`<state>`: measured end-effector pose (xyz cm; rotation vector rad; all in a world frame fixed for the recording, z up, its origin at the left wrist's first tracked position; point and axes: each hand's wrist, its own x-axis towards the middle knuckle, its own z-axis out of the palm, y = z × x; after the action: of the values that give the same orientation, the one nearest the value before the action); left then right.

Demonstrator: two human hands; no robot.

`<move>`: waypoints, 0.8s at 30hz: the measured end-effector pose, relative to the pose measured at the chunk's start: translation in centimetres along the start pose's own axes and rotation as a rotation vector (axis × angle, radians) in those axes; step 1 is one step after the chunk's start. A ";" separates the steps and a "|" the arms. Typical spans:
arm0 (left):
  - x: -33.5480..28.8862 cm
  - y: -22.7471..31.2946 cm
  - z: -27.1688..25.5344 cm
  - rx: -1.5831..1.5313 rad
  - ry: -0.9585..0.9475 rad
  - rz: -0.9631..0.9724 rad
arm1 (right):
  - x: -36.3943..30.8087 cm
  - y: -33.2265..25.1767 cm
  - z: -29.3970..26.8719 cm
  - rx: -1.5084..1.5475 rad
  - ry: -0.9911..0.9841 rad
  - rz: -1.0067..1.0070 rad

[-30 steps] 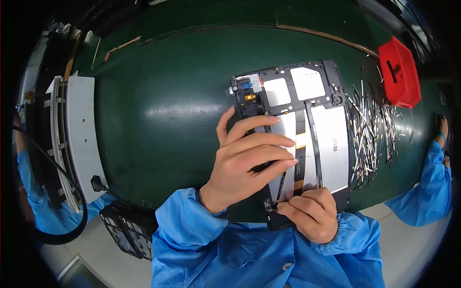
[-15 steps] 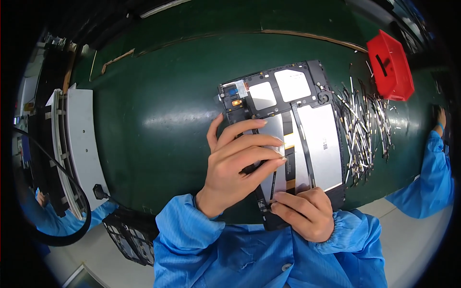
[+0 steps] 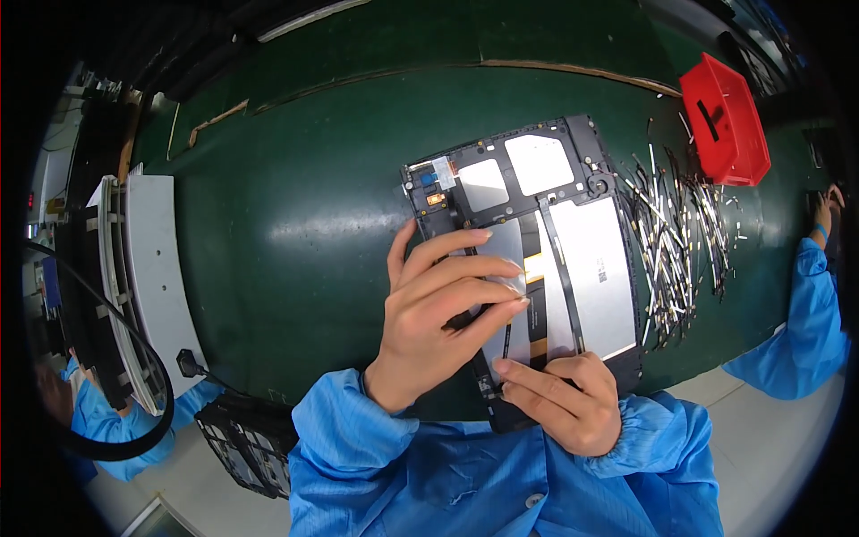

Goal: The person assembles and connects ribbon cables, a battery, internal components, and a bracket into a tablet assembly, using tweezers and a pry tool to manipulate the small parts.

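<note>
An opened tablet back frame, black with silver battery cells and small circuit boards, lies flat on the green table. My left hand rests on its left half, fingers stretched rightward and pressing on a silver cell next to a thin flat cable. My right hand sits at the near edge of the frame, its fingertips pinched together at the lower end of that cable strip. Both forearms wear blue sleeves.
A heap of thin metal strips lies right of the frame. A red bin stands at the far right. White trays stand at the left edge, a black crate below. Another person's blue sleeve reaches in from the right.
The view has shifted slightly, so the frame sits a little lower left in the picture. My hands keep nearly the same hold; the left fingers have spread a bit further across the cell.
</note>
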<state>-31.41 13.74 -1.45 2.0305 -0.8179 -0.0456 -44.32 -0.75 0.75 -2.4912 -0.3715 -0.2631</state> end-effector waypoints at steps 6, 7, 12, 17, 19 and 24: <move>0.0 0.3 -0.1 -0.058 0.020 -0.017 | 0.1 0.0 -0.1 -0.004 -0.008 -0.003; 0.1 0.4 0.0 -0.054 0.021 -0.016 | 0.1 -0.1 -0.1 -0.003 -0.005 -0.006; -0.3 0.0 0.1 -0.080 0.033 0.008 | 0.1 -0.1 -0.1 -0.012 -0.023 -0.006; -3.0 -0.4 -1.1 -0.085 0.060 0.028 | 0.5 -0.1 -0.9 -0.038 -0.068 -0.017; -4.1 -0.1 -1.9 0.230 -0.155 0.106 | 0.9 -0.5 -1.3 -0.050 -0.100 -0.018; -3.4 0.9 -2.5 0.570 -0.280 0.191 | 1.7 -1.4 -2.0 0.032 -0.053 0.033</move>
<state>-33.69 17.20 -0.27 2.4986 -1.3130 0.0148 -43.35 -0.49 3.63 -2.4739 -0.3528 -0.1763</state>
